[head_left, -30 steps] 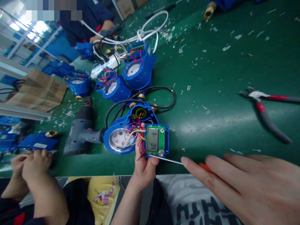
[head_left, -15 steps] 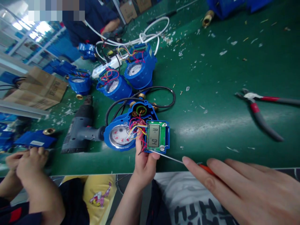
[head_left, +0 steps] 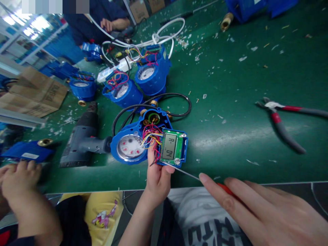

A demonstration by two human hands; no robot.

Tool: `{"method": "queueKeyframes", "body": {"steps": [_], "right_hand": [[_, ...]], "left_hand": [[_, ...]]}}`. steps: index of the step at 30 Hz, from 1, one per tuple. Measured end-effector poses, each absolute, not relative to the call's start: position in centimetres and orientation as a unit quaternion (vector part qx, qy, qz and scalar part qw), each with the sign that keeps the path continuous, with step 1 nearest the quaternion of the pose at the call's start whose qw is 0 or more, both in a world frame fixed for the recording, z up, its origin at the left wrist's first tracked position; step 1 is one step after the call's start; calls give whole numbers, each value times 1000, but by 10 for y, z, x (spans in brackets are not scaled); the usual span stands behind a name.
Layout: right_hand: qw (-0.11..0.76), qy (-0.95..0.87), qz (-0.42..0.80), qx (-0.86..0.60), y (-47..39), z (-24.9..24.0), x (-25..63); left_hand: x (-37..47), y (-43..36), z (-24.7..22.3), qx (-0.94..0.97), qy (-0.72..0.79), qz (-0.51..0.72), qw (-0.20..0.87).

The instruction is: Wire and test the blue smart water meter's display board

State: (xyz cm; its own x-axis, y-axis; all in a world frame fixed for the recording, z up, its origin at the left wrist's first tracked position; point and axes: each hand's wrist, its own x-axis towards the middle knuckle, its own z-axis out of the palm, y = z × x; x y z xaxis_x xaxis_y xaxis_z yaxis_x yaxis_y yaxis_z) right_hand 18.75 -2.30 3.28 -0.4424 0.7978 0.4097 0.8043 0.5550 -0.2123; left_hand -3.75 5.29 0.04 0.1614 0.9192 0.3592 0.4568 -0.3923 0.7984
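Observation:
My left hand (head_left: 159, 181) grips a green circuit board (head_left: 181, 145) with an LCD display (head_left: 169, 146), set in a blue frame. Red, yellow and white wires (head_left: 151, 136) run from the board into an opened blue water meter (head_left: 129, 147), which lies beside it on the bench. My right hand (head_left: 258, 208) is closed on a screwdriver (head_left: 189, 175) with an orange-red handle, mostly hidden under the fingers. Its thin metal shaft reaches to the board's lower left corner, close to my left thumb. Whether the tip touches the board I cannot tell.
A grey heat gun (head_left: 84, 140) lies left of the meter. Several blue meters (head_left: 151, 73) stand behind, near a white power strip (head_left: 115, 68). Red-handled cutting pliers (head_left: 279, 116) lie on the right of the green bench (head_left: 230, 78). A co-worker's hands (head_left: 22, 177) are at the left.
The view has shifted slightly, so things at the left appear farther left. Both my hands keep their hold, and the shaft stays at the board's corner. The far co-worker's hand has moved up.

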Motion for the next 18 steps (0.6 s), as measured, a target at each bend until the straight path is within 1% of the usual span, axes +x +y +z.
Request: {"method": "queueKeyframes", "body": {"steps": [5,9,12,16,18], "right_hand": [[244,-842,-25,-481,-27,30,180],[236,-847,-7,-476,-26,32,182],[237,-852,16,-466,-23,36,189],[251,-848,45,-465,-13,44,198],[243,-851,70,-460,-9,48,200]], "left_hand": [[-33,53,2,707,501,452,213],[-32,53,-1,705,497,462,204],[-34,52,-5,691,492,479,225],[-37,51,-10,659,503,486,277],[-38,50,-11,649,504,486,298]]}}
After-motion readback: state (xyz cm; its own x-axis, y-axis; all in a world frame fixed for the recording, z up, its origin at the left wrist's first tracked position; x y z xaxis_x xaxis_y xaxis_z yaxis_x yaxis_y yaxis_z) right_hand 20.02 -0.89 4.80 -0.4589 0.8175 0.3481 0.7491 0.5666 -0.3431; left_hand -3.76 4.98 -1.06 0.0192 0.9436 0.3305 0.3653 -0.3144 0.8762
